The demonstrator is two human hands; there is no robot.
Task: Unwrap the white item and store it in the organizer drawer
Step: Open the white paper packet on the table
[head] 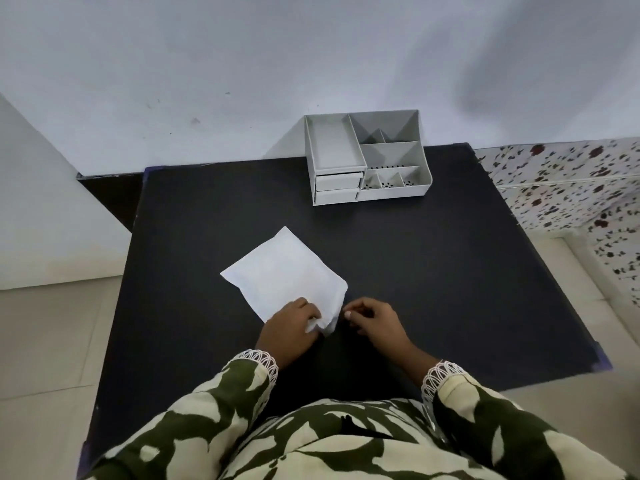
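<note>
A white square wrapped item (285,275) lies flat on the black table (433,271), near its middle. My left hand (289,329) pinches the packet's near corner, which is crumpled under the fingers. My right hand (375,320) rests just right of that corner, fingers curled with thumb and forefinger together; I cannot tell whether it touches the wrapper. A white organizer (367,157) stands at the table's far edge against the wall, with two shut drawers (337,188) stacked at its front left and open compartments on top.
The pale wall rises right behind the organizer. A floral-patterned surface (571,188) lies to the right of the table. Beige floor tiles surround the table left and right. My patterned sleeves fill the bottom of the view.
</note>
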